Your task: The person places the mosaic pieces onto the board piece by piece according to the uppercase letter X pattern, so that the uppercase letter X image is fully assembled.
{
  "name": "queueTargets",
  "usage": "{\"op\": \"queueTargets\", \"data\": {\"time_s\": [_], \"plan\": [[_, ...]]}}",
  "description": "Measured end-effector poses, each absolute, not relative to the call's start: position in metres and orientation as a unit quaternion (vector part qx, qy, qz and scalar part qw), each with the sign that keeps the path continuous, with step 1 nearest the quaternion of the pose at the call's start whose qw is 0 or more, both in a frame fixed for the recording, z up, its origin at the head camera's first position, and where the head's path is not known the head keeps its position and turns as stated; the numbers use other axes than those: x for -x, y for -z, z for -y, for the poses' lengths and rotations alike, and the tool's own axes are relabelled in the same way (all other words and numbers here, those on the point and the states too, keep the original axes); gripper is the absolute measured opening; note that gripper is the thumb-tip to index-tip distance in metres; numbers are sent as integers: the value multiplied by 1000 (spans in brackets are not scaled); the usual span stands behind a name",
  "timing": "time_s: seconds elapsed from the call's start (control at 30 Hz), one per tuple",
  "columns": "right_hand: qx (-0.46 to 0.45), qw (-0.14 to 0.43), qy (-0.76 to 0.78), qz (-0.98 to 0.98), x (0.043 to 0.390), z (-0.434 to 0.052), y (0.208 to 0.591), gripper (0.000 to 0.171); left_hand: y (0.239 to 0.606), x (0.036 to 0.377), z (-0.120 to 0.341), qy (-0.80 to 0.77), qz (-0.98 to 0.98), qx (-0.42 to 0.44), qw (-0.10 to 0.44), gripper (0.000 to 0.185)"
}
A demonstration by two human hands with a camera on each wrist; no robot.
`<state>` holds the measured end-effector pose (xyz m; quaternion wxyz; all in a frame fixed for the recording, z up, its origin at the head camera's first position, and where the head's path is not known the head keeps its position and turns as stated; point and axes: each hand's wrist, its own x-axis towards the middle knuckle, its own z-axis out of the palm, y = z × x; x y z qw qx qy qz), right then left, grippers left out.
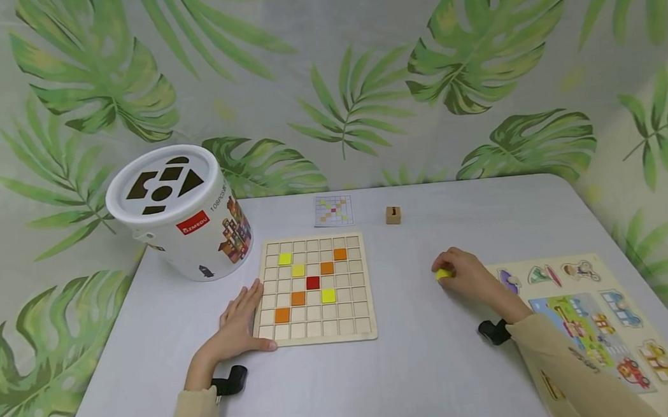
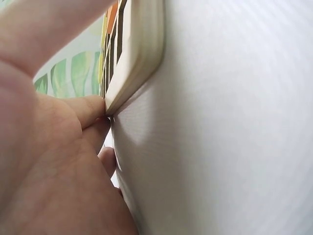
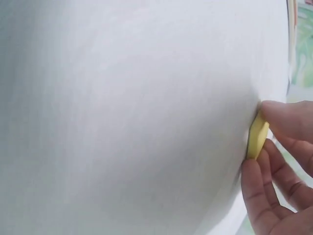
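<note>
A light wooden grid board lies on the table, with yellow, orange and red square tiles in its cells, the red tile near the middle. My left hand rests at the board's left side, fingers stretched along the edge and thumb at the lower left corner. In the left wrist view, fingertips touch the board's corner. Right of the board, my right hand pinches a yellow tile between thumb and fingers, close over the white tabletop.
Behind the board lie a small pattern card and a little wooden cube with a dark mark. A white lidded bucket with shaped holes stands at the back left. A wooden picture puzzle lies at the right, partly under the right forearm.
</note>
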<state>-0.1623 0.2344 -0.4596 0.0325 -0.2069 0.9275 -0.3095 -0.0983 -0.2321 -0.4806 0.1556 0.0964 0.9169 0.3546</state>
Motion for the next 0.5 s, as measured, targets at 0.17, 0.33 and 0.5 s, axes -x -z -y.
{"op": "queueTargets", "data": {"time_s": [0.17,0.33,0.5], "plan": [[224,27,335,-915,164,-212,465,17,480,98,232,-356,-917,-97,154,124],[270,45,363,-891,160,-170,465,21,480,98,232,-356,-917,-96,153,124],[299,92,381,-870,150,-123,458,20,481,98,232,-357,-917,-96,152,123]]}}
